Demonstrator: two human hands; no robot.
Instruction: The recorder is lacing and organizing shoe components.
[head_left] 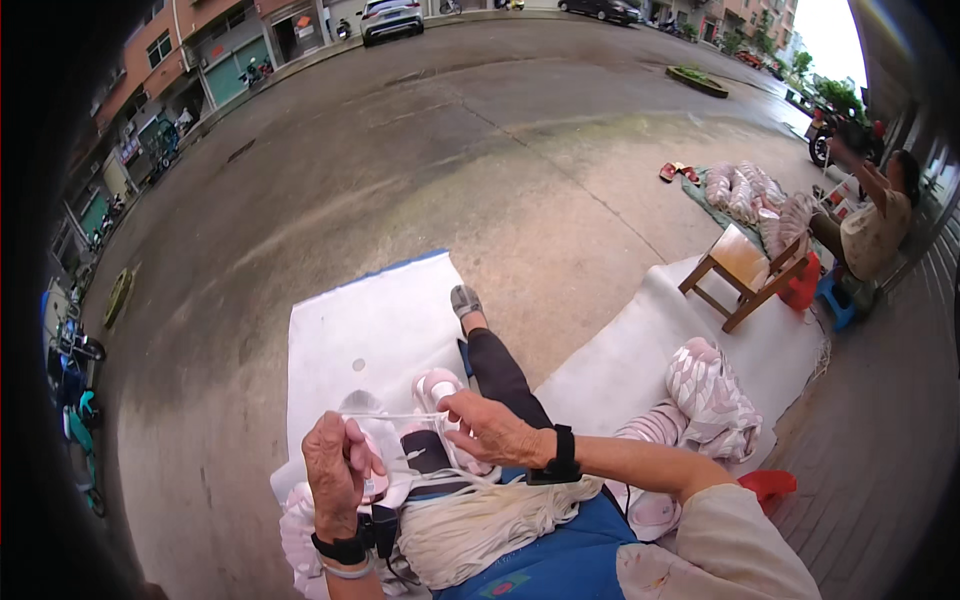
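Note:
A thin white shoelace (395, 415) runs taut between my two hands above my lap. My left hand (338, 465) is closed with its fingers curled in around one end. My right hand (492, 430) pinches the lace farther along, thumb against fingers. Below them lie pink-and-white shoes (437, 388), partly hidden by my hands; one has a dark insole or lining. Across my blue apron (570, 545) rests a thick bundle of cream laces (480, 535). More pale pink shoe pieces (300, 530) sit beside my left forearm.
White sheets (360, 310) cover the ground ahead and to the right. Stacked pink-and-white shoes (715, 400) and a red bag (770, 488) lie right. Beyond stand a wooden chair (740, 262), another shoe pile (735, 195) and a seated person (872, 230) on a blue stool (838, 303).

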